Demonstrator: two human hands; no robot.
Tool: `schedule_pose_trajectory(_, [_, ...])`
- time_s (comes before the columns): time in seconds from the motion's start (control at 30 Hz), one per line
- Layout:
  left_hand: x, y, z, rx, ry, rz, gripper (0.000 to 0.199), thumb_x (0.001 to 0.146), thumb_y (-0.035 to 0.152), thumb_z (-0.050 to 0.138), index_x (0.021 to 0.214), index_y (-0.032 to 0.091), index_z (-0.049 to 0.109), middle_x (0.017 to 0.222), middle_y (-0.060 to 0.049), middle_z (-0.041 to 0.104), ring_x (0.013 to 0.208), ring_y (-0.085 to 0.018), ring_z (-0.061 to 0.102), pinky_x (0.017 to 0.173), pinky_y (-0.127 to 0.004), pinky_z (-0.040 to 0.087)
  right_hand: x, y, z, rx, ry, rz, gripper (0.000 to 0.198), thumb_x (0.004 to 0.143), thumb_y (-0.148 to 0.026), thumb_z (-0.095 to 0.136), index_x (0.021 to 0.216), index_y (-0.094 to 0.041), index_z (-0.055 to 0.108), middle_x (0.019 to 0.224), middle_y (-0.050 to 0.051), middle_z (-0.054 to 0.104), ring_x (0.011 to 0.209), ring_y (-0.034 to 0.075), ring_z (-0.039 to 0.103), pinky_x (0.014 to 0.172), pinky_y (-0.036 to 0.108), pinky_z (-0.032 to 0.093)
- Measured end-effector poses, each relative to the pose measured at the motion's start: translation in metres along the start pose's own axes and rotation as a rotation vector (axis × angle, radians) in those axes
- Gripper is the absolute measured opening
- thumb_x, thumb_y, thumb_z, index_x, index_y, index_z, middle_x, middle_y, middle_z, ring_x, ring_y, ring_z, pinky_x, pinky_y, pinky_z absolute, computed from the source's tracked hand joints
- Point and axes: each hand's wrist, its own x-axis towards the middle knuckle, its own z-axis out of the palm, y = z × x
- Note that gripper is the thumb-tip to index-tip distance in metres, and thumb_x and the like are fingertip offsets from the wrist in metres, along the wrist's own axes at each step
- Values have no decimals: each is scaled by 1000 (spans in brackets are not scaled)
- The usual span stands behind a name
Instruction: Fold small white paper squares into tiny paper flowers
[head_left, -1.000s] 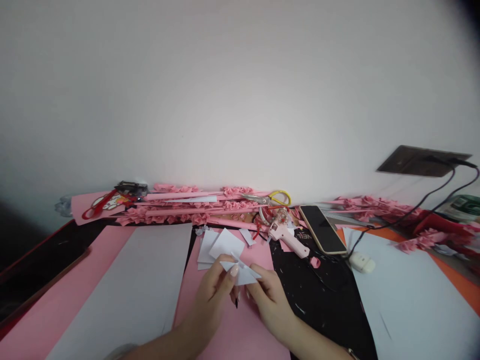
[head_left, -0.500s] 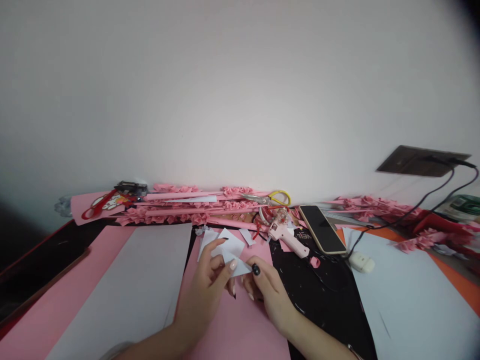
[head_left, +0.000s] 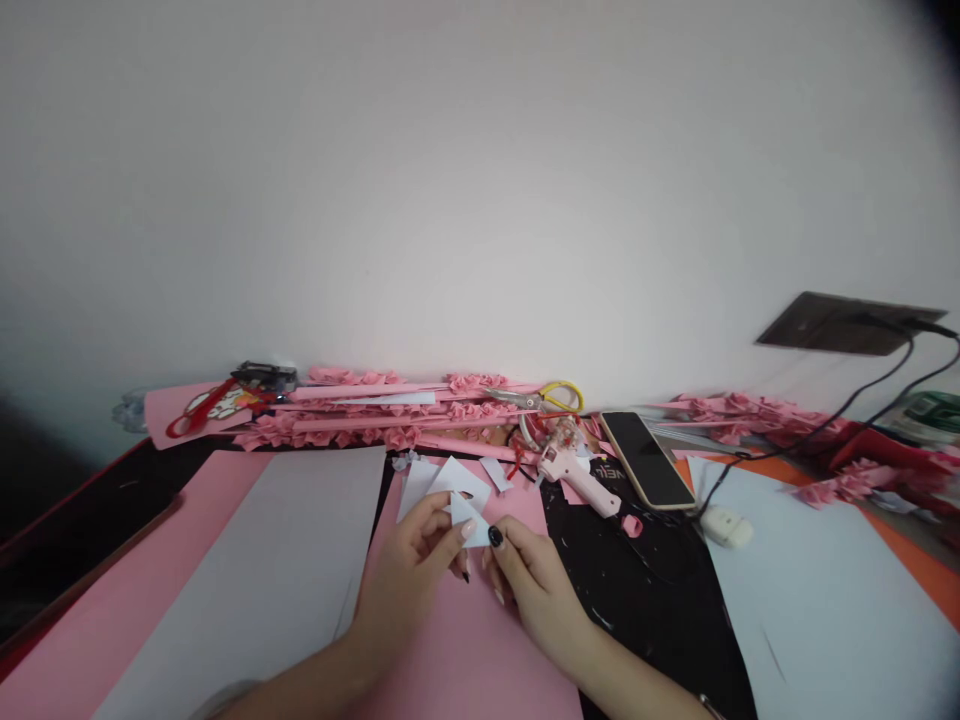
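Note:
Between my two hands is a small piece of white paper [head_left: 468, 522], folded to a triangular shape. My left hand [head_left: 420, 555] pinches its left side, thumb on top and fingers curled behind. At the paper's right corner, my right hand [head_left: 531, 575] grips with a dark-nailed thumb; its other fingers curl underneath. Just beyond my fingers, white paper squares [head_left: 454, 477] lie on a pink sheet [head_left: 480, 640]. A small white strip [head_left: 495, 474] rests to their right.
A pink glue gun [head_left: 581, 482], a phone [head_left: 648, 460] and a white earbud case [head_left: 726, 526] lie to the right. Yellow-handled scissors [head_left: 561, 397] rest by pink paper flower stems [head_left: 352, 425] along the wall. Large white sheets [head_left: 277, 560] flank the middle; cables hang from an outlet [head_left: 847, 322].
My right thumb has shifted slightly left and up onto the paper's corner. The folded paper is tilted differently, its triangle more upright. My left hand keeps its pinch.

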Motion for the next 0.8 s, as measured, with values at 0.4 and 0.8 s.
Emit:
schedule_pose_trajectory(0.4, [3,0,-8,163,48,23,20,80,29,56,96,18,61,72,0,62,64,-14,58,64,-27,48,3,-4,-4,-159,-19,-2,31,92,-31,37,66,-17,45,53,-5,38,47,9,34,45,20,26])
schedule_pose_trajectory(0.8, [-5,0,-8,495,-122,176,15,77,20,57,91,25,59,76,1,69,75,-18,64,71,-26,47,2,1,-8,-246,122,-78,23,87,-26,46,66,-17,45,52,-7,34,46,8,32,45,20,25])
